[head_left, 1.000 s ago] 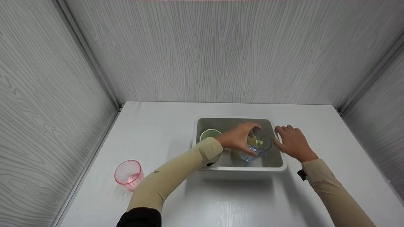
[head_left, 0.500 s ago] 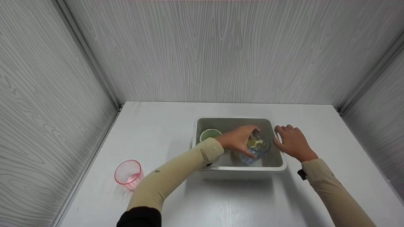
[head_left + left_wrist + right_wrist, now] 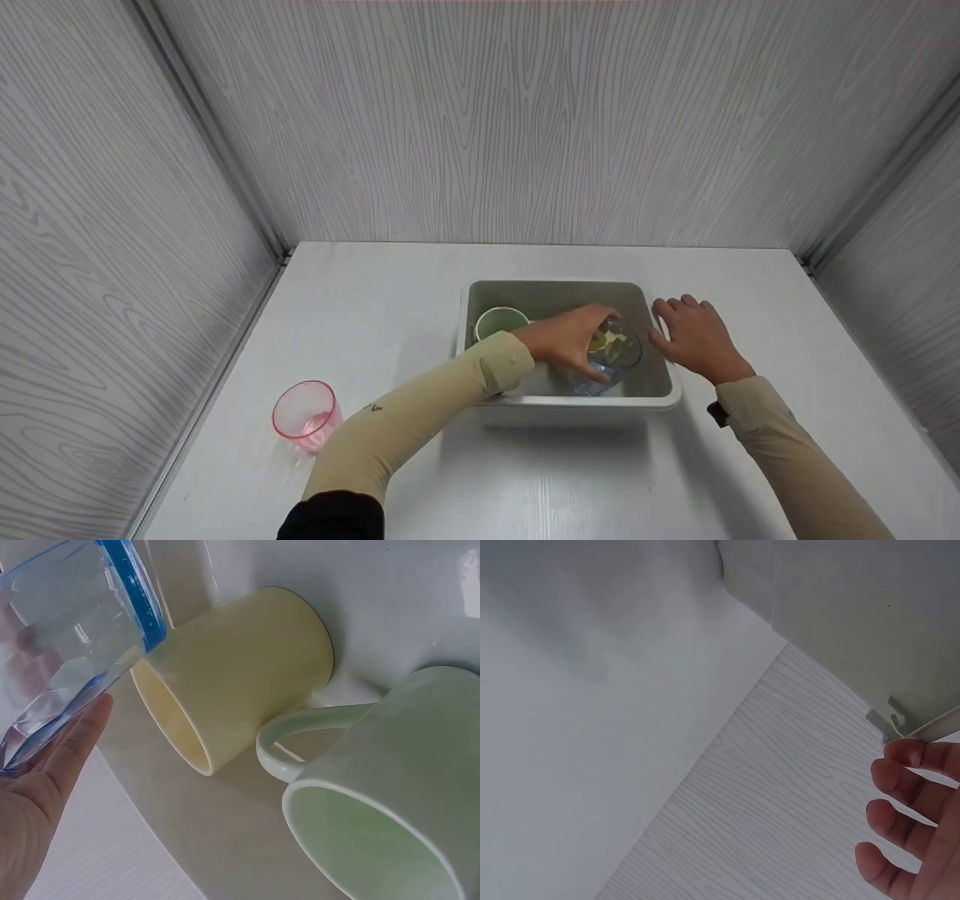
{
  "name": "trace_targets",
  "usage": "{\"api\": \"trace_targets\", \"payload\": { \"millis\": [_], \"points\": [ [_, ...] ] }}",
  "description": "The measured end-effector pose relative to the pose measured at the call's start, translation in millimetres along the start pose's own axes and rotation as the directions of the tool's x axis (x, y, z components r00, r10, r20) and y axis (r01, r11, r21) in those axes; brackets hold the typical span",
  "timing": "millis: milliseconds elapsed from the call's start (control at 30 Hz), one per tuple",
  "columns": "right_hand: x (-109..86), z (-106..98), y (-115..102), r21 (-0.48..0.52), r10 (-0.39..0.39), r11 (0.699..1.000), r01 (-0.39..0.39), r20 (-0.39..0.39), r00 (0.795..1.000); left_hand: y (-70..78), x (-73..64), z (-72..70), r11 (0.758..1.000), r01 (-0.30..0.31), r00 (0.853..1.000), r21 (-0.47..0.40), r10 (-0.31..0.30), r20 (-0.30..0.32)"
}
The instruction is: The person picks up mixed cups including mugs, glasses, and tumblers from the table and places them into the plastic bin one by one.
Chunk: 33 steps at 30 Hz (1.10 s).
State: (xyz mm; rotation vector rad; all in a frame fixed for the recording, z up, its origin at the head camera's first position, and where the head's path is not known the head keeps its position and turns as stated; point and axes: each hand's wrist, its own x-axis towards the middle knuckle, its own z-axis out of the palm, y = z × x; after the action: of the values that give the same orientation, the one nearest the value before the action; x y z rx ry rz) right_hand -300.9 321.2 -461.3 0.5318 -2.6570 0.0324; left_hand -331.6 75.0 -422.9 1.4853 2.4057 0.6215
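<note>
My left hand (image 3: 570, 337) reaches into the grey bin (image 3: 555, 401), thumb and fingers around a clear drinking glass (image 3: 628, 351) with a blue base. The glass leans in the bin's right part. In the left wrist view the fingers lie along the glass (image 3: 75, 622), and a pale yellow mug (image 3: 232, 675) is close beside its base. Further right there stands a green mug (image 3: 390, 765) with a handle. At the bin's right rim my right hand (image 3: 697, 339) has its fingers loosely spread; in the right wrist view a fingertip (image 3: 904, 751) is right at the rim.
A pink-rimmed clear tumbler (image 3: 307, 416) stands on the white table (image 3: 375, 300) at the left, close to my left forearm. Grey wood-grain walls (image 3: 480, 127) enclose the table at the back and both sides.
My left hand has lowered the glass slightly and shifted it a little toward the front of the bin. The right hand is nearly still.
</note>
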Motion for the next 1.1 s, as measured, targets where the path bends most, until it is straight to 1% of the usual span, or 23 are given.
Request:
{"api": "trace_targets", "payload": {
  "millis": [100,200,400,667,767,900,967,1100],
  "points": [
    [-0.3,-0.8,-0.5,-0.003,0.008,1.000,-0.008,0.007,1.000,0.1,1.0,1.0,0.999,0.008,1.000,0.047,-0.008,0.009],
    [-0.2,-0.6,-0.6,-0.005,0.013,1.000,-0.013,0.015,1.000,0.4,1.9,1.7,0.997,0.012,1.000,0.075,-0.013,0.009],
    [-0.1,-0.7,-0.9,0.004,0.019,1.000,-0.019,0.024,1.000,1.1,3.9,2.2,0.996,-0.001,1.000,0.090,0.000,0.012],
    [0.2,-1.1,-0.9,0.016,0.026,1.000,-0.027,0.037,0.999,3.2,4.9,2.6,0.989,-0.011,1.000,0.145,0.008,0.020],
    [0.4,-0.7,-0.2,0.015,0.023,1.000,-0.023,0.032,0.999,4.4,4.8,1.9,0.977,-0.022,1.000,0.214,0.018,0.021],
    [0.1,0.6,0.8,0.022,0.015,1.000,-0.016,0.019,1.000,6.1,4.6,1.2,0.947,-0.032,0.999,0.319,0.025,0.026],
    [-0.2,1.7,1.4,0.031,0.012,0.999,-0.012,0.009,1.000,6.9,4.3,0.8,0.934,-0.033,0.999,0.355,0.025,0.029],
    [-1.0,4.3,3.1,0.036,0.009,0.999,-0.008,-0.008,1.000,6.7,5.0,0.9,0.907,-0.051,0.999,0.417,0.043,0.029]
  ]
}}
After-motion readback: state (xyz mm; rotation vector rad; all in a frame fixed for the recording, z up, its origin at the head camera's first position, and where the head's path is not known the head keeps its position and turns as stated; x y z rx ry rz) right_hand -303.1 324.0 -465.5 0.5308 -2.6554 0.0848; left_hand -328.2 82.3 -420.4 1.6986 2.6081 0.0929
